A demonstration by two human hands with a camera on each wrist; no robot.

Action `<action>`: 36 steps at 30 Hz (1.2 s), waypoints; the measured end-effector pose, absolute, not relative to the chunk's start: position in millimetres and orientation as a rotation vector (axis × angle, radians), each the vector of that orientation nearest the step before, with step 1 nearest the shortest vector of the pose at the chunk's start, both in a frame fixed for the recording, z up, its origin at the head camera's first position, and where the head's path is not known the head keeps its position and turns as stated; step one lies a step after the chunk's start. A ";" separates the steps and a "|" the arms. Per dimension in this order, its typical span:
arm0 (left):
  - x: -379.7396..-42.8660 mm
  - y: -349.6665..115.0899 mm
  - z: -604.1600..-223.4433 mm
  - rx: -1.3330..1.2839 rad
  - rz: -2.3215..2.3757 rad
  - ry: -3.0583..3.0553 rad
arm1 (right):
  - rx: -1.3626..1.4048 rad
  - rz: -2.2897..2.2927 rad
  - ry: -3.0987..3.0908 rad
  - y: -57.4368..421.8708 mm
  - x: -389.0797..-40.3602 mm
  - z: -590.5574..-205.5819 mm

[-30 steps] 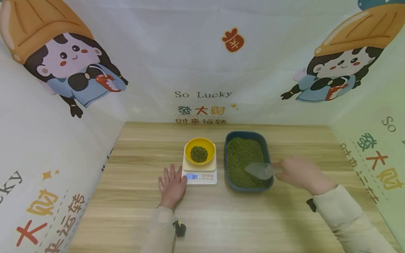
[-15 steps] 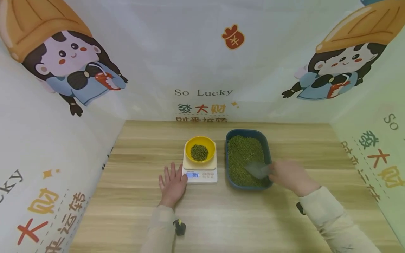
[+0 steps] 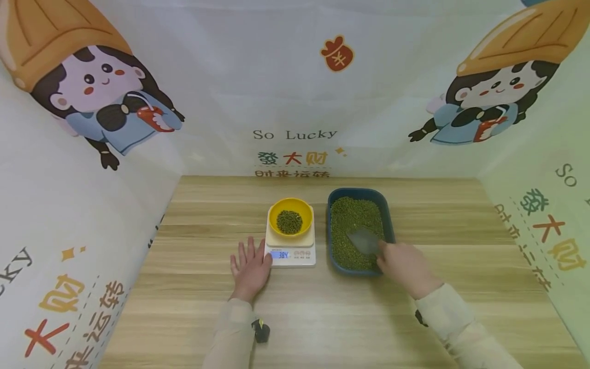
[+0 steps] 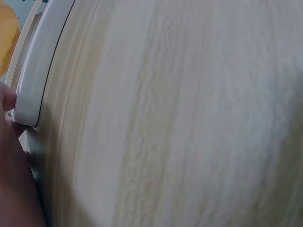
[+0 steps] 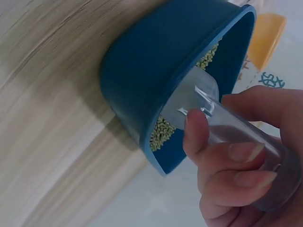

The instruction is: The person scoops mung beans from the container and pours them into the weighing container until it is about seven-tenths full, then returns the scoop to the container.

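Note:
My right hand grips the handle of a clear plastic scoop, fingers curled round it in the right wrist view. The scoop's blade lies over the green beans, which look like mung beans, inside a dark blue tub. Left of the tub stands a white kitchen scale whose display reads about 38.4. A yellow bowl with a small heap of the same beans sits on it. My left hand rests flat on the table, fingers spread, thumb at the scale's left front corner.
The wood-grain table carries the scale and the tub side by side. A pale printed cloth with cartoon figures and lettering walls in the back and both sides.
The right hand and scoop have moved left and slightly forward, the blade further over the beans in the tub. The left hand, the bowl and the scale reading stay the same.

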State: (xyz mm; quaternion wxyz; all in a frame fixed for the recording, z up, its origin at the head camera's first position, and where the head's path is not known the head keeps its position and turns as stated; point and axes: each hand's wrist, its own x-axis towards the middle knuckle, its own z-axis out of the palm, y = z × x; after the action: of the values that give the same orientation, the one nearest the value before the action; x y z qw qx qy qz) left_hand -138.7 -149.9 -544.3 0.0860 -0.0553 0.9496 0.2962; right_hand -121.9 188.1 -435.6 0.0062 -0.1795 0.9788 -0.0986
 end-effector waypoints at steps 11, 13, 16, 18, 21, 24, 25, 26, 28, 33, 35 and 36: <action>-139.4 -148.8 -545.6 -0.172 0.867 2.831 | -0.545 -0.308 3.114 172.4 -136.6 -447.0; -139.1 -148.7 -546.7 -0.174 0.864 2.829 | -0.534 -0.303 3.122 170.2 -139.7 -450.1; -138.4 -148.1 -548.6 -0.169 0.854 2.830 | -0.521 -0.327 3.128 167.0 -144.3 -454.6; -138.1 -147.7 -549.1 -0.169 0.853 2.828 | -0.507 -0.339 3.136 164.6 -147.0 -457.3; -137.7 -147.3 -547.9 -0.171 0.863 2.824 | -0.476 -0.344 3.146 161.3 -149.9 -460.4; -137.6 -147.5 -546.7 -0.174 0.868 2.819 | -0.438 -0.348 3.154 158.8 -152.5 -463.2; -137.6 -147.8 -546.8 -0.176 0.864 2.819 | -0.428 -0.350 3.154 158.1 -153.4 -464.2; -137.7 -148.0 -546.8 -0.179 0.858 2.821 | -0.419 -0.350 3.157 157.3 -154.4 -465.1; -138.1 -148.5 -547.0 -0.181 0.848 2.829 | -0.405 -0.367 3.161 155.7 -156.4 -467.2; -139.1 -148.7 -547.2 -0.170 0.855 2.826 | -0.313 -0.368 3.176 151.5 -160.2 -475.0; -139.4 -149.0 -547.1 -0.171 0.854 2.827 | -0.287 -0.379 3.186 149.9 -161.6 -478.3; -139.4 -149.2 -546.9 -0.173 0.851 2.826 | -0.279 -0.385 3.193 149.4 -162.3 -480.0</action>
State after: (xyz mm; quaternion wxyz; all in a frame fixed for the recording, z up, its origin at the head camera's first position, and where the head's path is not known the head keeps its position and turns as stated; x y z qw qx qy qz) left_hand -139.4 -149.2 -546.9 0.0925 -0.0582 0.9518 0.2865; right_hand -162.3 149.4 -480.0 -0.0433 -0.0865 0.9882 -0.1192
